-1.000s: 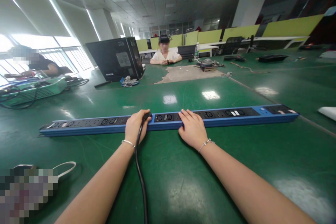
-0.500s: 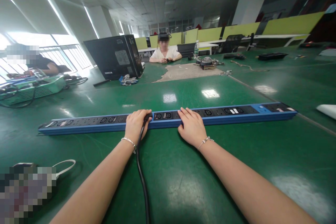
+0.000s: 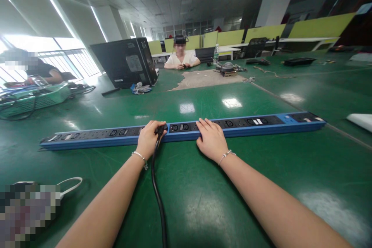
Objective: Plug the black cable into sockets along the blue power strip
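Observation:
A long blue power strip (image 3: 183, 136) with black sockets on its upper face lies across the green table. Near its middle, my left hand (image 3: 147, 139) grips the black plug (image 3: 160, 129) of a power cord (image 3: 158, 197). The plug sits against the socket face; how deep it is in a socket is hidden by my fingers. The cord runs down towards me and out of the lower edge. To the right of it, my right hand (image 3: 212, 139) holds the strip, with its fingers laid over the top and its thumb at the near side.
On the far left is a green basket (image 3: 49, 99) with cables. Behind the strip stand a black computer case (image 3: 122, 62) and gloves (image 3: 141, 88). A person (image 3: 180, 60) sits across the table, another person (image 3: 43, 69) at the left. A blurred-out item (image 3: 27, 213) lies near left.
My left hand has turned and shifted slightly left, so more of the plug shows. My right hand stays on the strip. The whole view has shifted slightly.

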`<state>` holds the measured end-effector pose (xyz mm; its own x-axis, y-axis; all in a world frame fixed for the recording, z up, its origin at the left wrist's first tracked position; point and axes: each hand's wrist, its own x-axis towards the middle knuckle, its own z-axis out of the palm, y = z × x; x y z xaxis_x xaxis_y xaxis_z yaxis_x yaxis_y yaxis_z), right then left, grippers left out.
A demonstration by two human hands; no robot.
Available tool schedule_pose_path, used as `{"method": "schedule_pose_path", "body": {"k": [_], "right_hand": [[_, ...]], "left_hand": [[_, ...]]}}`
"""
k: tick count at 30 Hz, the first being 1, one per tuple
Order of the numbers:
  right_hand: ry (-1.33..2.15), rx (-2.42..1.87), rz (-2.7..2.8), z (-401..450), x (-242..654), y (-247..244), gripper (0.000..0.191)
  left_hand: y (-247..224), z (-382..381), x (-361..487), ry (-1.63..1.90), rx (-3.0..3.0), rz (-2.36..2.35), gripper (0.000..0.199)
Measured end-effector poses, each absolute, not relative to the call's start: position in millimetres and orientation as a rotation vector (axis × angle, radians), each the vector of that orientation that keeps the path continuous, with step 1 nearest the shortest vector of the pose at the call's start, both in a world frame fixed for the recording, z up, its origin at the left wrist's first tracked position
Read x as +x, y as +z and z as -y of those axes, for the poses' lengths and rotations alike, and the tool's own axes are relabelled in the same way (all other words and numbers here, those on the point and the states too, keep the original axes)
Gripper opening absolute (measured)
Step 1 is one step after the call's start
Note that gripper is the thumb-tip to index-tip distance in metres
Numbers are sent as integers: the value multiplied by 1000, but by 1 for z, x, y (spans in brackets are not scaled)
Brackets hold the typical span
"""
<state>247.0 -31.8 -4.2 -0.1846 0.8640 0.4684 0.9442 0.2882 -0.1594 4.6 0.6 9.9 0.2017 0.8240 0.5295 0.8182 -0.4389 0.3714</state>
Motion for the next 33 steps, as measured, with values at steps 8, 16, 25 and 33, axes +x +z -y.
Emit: {"method": "schedule_pose_path", "body": {"k": [8,16,25,33], "right_hand": [[-207,-1599,2107,31,248,-4,54],[-203,-1598,2090,32,248,-3,54],[-179,-1540,2086,28,252,-3,58],[-179,-1611,1984,19,270,0,49]], "left_hand": [[5,5,8,1075,2517,-1740,31],[11,4,8,1111,2291,-1821,35],[26,11,23,1254,1904,-1563,43],[52,7,98,959,2037,-1532,31]]}}
